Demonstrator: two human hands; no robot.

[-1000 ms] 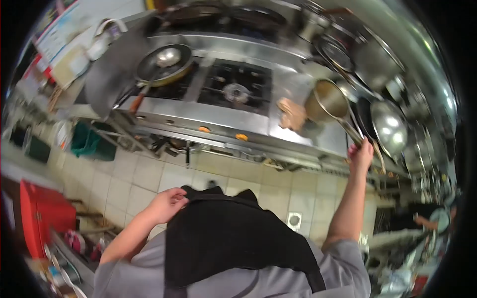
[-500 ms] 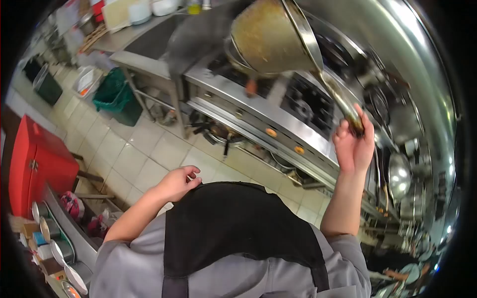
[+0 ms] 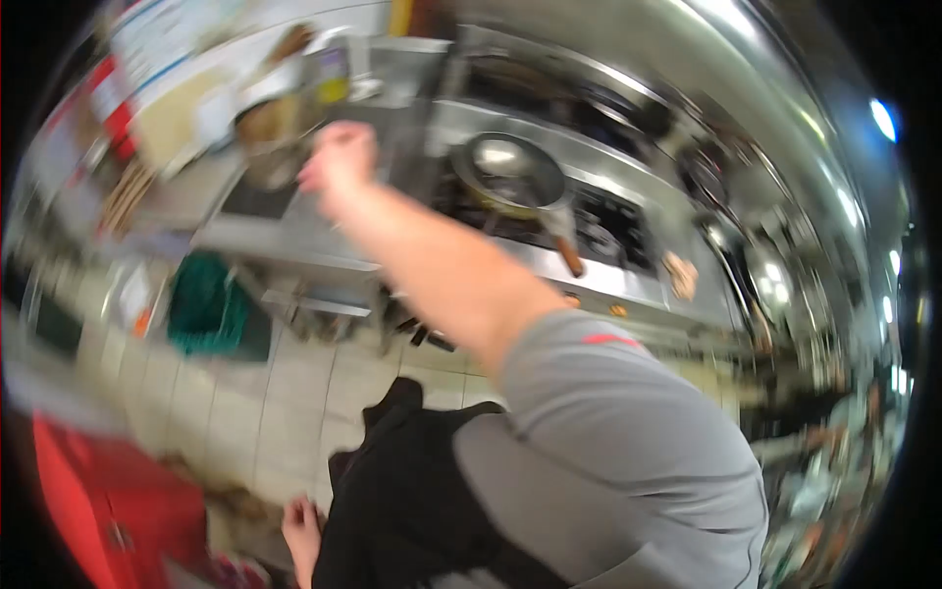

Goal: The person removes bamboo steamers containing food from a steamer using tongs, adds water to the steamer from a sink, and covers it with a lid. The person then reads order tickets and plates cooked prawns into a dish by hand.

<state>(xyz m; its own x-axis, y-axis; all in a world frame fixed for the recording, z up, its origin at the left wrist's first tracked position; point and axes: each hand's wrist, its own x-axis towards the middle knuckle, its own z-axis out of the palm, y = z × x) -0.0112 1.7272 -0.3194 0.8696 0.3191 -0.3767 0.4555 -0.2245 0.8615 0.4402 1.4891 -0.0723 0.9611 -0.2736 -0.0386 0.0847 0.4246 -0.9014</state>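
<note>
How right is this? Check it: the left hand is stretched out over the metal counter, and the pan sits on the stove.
One thing is wrong: the head view shows the right hand stretched out over the metal counter, while the left hand is low beside the apron. The pan does sit on the stove.

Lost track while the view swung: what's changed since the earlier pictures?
The pot has gone from right of the stove, up and leftward past it to the sink; the right hand has swung across with it, its grip blurred. The left hand sits lower in view, beside the apron. The frying pan and tan crumpled item stay put.
</note>
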